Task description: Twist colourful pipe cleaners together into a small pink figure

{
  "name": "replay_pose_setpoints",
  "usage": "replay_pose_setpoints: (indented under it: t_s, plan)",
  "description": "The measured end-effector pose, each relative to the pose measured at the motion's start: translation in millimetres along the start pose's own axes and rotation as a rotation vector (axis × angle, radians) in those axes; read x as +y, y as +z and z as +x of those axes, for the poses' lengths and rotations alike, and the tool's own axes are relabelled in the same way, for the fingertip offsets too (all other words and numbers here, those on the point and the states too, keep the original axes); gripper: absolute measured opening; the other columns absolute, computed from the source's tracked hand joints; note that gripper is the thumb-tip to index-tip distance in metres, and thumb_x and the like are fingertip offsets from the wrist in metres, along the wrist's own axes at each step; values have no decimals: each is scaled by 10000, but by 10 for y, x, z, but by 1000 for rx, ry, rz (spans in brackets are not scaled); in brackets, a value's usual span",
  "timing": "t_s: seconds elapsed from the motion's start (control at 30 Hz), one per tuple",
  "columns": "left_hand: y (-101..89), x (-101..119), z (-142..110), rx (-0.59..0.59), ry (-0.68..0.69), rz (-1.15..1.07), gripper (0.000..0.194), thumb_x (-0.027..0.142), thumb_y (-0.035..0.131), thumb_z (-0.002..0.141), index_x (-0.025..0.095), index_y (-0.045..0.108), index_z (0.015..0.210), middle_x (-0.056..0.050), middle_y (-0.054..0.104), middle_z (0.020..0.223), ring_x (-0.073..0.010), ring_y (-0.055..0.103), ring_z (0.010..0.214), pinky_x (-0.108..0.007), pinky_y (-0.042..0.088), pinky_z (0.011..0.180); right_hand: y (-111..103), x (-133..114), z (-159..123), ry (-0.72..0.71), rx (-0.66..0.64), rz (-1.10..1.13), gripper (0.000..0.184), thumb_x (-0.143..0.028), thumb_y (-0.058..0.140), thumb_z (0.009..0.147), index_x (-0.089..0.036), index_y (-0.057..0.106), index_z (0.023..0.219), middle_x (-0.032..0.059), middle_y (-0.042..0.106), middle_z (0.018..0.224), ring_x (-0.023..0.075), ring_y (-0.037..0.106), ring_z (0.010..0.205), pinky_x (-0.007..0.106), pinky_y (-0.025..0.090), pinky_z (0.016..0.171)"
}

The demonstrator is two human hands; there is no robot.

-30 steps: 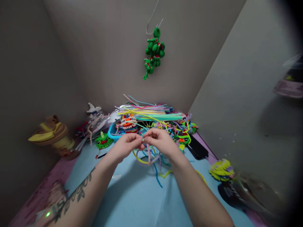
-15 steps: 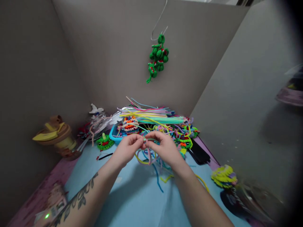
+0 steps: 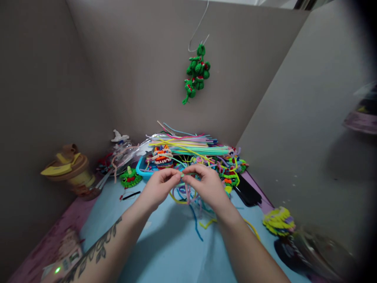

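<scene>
My left hand [image 3: 160,188] and my right hand [image 3: 204,184] meet fingertip to fingertip above the blue table mat [image 3: 165,243]. Both pinch a small bundle of pipe cleaners [image 3: 184,193], whose pink, yellow and purple loops hang below the fingers. Loose blue and yellow pipe cleaners [image 3: 196,224] lie on the mat under the hands. Behind the hands sits a heap of straight coloured pipe cleaners [image 3: 188,143] and finished pieces in a blue tray [image 3: 140,168].
A green pipe-cleaner figure [image 3: 196,72] hangs from a wire hook on the back wall. A yellow-brown toy [image 3: 69,169] stands left, a small green figure [image 3: 129,177] near it. A black object [image 3: 247,192] and a yellow-purple piece [image 3: 278,221] lie right. Grey partitions close in three sides.
The view has tilted down slightly, so the scene sits lower in frame. My hands stay together on the bundle, with the fingers shifting a little.
</scene>
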State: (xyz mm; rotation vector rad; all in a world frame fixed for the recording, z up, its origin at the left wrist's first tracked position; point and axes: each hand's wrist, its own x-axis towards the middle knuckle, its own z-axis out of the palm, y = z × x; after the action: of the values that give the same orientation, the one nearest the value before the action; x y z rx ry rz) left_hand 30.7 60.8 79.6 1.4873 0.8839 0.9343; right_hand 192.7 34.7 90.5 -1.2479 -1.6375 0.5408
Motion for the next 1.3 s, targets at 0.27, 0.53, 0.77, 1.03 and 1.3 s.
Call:
replay_pose_setpoints:
  t_s: [0.27, 0.53, 0.77, 1.03, 1.3]
  plan:
    - [11, 0, -8, -30, -43, 19, 272, 380, 593, 788, 151, 542, 651, 39, 458, 604, -95, 404, 581, -210, 314, 551, 8, 50, 28, 31, -10, 61, 77, -202, 691, 737, -189, 710, 810, 28, 715, 808, 170, 644, 776, 282, 489, 729]
    - [-23, 34, -13, -43, -48, 39, 256, 381, 585, 788, 143, 582, 694, 34, 477, 610, -102, 414, 589, -222, 318, 561, -7, -1, 27, 7, -38, 30, 56, -217, 672, 745, -192, 709, 779, 28, 713, 786, 163, 639, 754, 267, 485, 687]
    - [-3, 27, -2, -53, -59, 7, 256, 392, 637, 742, 139, 623, 703, 15, 543, 624, -118, 467, 604, -232, 348, 582, -28, -19, 35, 25, -78, -73, 84, -149, 639, 743, -197, 687, 694, 10, 683, 726, 158, 615, 734, 266, 445, 682]
    - [-101, 17, 52, -26, -97, -79, 333, 453, 692, 704, 133, 680, 794, -28, 636, 754, -145, 544, 704, -255, 421, 677, -53, 134, 100, 138, -108, 1, 120, -168, 544, 722, -186, 584, 610, -16, 588, 643, 134, 524, 642, 246, 388, 616]
    - [-285, -10, 88, -209, -163, -108, 232, 362, 724, 725, 143, 683, 789, -27, 657, 725, -126, 559, 674, -239, 429, 663, -3, 327, 172, 311, -132, 477, 230, -359, 666, 644, -174, 541, 588, -59, 485, 546, 85, 415, 521, 220, 325, 537]
